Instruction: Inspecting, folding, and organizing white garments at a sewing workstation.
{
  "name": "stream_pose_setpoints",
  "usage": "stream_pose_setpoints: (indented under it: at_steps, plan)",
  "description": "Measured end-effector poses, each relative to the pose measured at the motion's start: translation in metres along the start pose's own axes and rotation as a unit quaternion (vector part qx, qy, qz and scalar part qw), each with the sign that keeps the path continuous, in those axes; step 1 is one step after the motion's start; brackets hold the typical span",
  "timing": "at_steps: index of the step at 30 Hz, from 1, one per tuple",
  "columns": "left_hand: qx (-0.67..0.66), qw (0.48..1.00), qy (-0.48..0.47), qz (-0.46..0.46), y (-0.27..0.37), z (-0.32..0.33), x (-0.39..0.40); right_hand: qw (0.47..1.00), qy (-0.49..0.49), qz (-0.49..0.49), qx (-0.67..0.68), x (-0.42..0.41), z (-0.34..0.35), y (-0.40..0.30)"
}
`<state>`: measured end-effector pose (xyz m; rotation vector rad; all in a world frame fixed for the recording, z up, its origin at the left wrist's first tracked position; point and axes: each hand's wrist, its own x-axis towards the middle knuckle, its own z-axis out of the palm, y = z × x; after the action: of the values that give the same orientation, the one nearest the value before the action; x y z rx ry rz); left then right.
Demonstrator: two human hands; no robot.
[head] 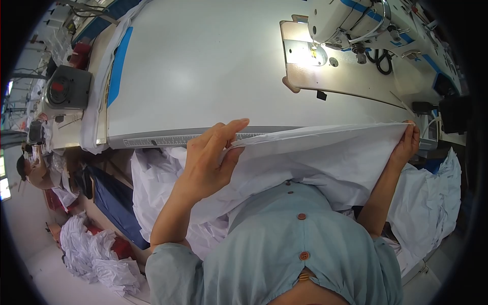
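Note:
A white fabric piece (312, 156) is stretched along the table's front edge, its long edge taut between my two hands. My left hand (211, 160) pinches that edge between thumb and fingers, with the index finger extended above it. At the far right, my right hand (406, 143) grips the other end near a corner. Below the edge the fabric hangs in folds over my lap. A printed ruler strip (164, 141) runs along the table's front edge, and the fabric covers part of it.
A sewing machine (358, 26) with a lit needle plate (301, 53) stands at the back right of the white table (198, 68). White cloth heaps lie at right (423, 206) and on the floor at left (95, 251). Another person (38, 167) sits far left.

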<state>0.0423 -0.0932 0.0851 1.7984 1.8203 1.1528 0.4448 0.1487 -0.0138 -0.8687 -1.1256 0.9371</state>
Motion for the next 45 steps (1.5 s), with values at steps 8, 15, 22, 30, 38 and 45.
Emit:
stream_pose_setpoints:
  at_steps: [8,15,22,30,38,45]
  plan:
    - [-0.016,0.999,0.034,-0.027,-0.002,-0.001,-0.002,1.0,0.002,-0.005,-0.024,0.005,-0.017,0.005]
    - [-0.056,0.997,-0.013,-0.055,-0.003,-0.006,-0.002,1.0,0.0,0.005,-0.03,0.006,-0.015,0.001]
    - [-0.127,0.976,-0.073,-0.162,-0.008,-0.015,0.006,0.999,0.002,-0.005,-0.033,0.0,-0.004,-0.005]
    - [-0.118,0.974,-0.035,-0.188,-0.04,-0.008,0.023,0.993,0.011,-0.012,-0.114,0.002,0.013,-0.012]
    - [0.007,0.989,-0.037,-0.14,-0.065,-0.022,0.07,0.984,0.027,-0.067,-0.162,0.019,0.051,-0.028]
    - [0.023,0.99,-0.055,-0.13,-0.089,-0.009,0.075,0.984,-0.009,-0.086,-0.156,0.041,0.052,-0.003]
